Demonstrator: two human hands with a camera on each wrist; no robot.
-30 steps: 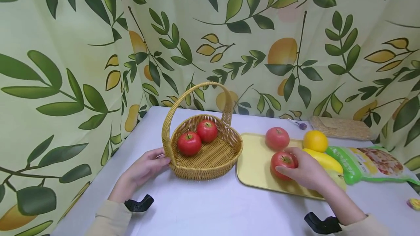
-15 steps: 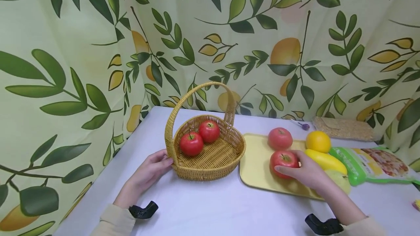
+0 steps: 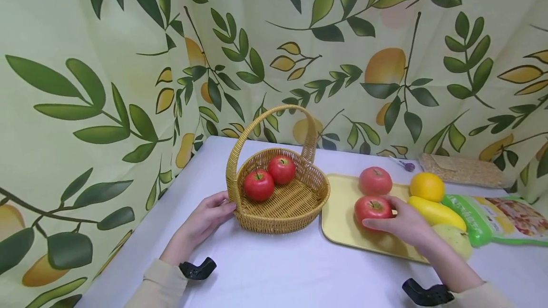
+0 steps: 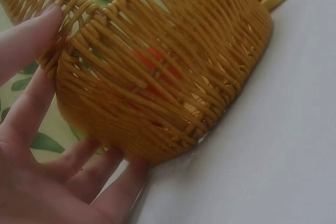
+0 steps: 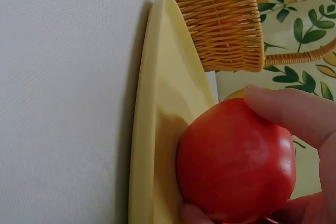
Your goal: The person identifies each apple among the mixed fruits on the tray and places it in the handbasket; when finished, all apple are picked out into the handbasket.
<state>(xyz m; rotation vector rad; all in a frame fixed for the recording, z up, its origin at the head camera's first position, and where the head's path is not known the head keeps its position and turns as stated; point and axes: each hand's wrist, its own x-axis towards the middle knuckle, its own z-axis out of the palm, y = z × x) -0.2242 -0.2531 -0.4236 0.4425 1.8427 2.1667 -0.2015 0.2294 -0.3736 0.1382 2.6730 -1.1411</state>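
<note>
In the head view, my left hand (image 3: 207, 220) is at the left side of a wicker basket (image 3: 278, 222). Its thumb and index finger pinch the foot of the arched handle, and the other fingers touch the woven wall (image 4: 152, 77), as the left wrist view shows. Two red apples (image 3: 259, 185) lie inside the basket. My right hand (image 3: 406, 222) grips another red apple (image 3: 371, 209), thumb on the near side, over a yellow tray (image 3: 338, 229). In the right wrist view this apple (image 5: 236, 166) is close to the tray's surface; whether they touch I cannot tell.
On the tray's right part are a paler red apple (image 3: 375, 181), an orange (image 3: 427, 187), a yellow elongated fruit (image 3: 441, 214) and a pale green fruit (image 3: 455, 239). A green food bag (image 3: 479, 222), a flat tan packet (image 3: 462, 170) and a small purple-tipped item (image 3: 408, 167) lie beyond.
The head view has turned left, so the scene sits farther right. Against the tray, the right hand's apple has shifted slightly left. The left hand stays at the basket.
</note>
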